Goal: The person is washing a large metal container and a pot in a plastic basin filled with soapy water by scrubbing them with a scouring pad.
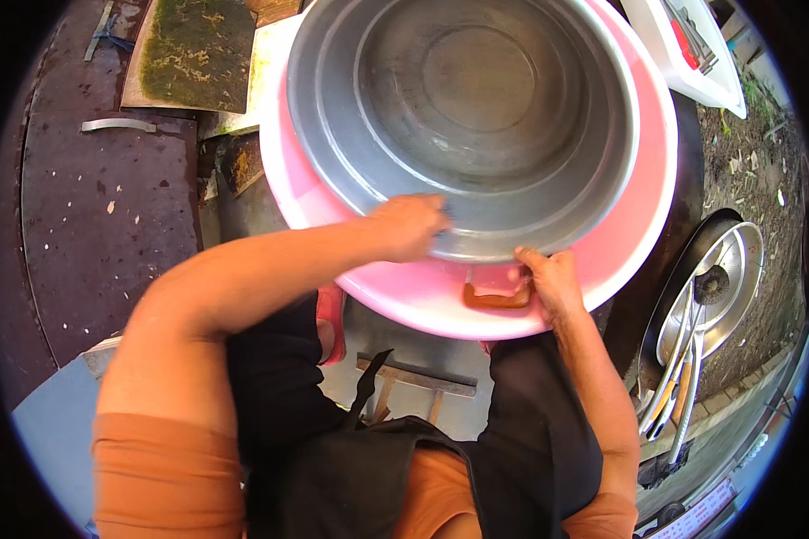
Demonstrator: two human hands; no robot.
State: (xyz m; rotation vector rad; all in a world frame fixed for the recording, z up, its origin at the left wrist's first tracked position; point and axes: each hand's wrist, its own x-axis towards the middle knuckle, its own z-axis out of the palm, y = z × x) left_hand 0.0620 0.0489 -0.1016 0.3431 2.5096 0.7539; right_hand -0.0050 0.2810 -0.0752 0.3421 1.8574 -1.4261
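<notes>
A large grey metal pot (404, 171) rests tilted in a wide pink basin (638, 242), its open mouth facing me. My left hand (409, 226) reaches across to the pot's near inner wall. Its fingers are curled and smeared by motion, and a small bluish-grey bit shows at their tips, too blurred to name. My right hand (553, 280) grips the pot's near rim, thumb on top, beside a brown side handle (497, 297). The fingers below the rim are partly hidden.
At the right, several long-handled utensils (688, 377) and a strainer lie in a dark pan (679, 296). A white tub (701, 67) with tools stands at the upper right. Mossy boards (198, 54) and a dark red panel (108, 225) with a metal handle are at the left.
</notes>
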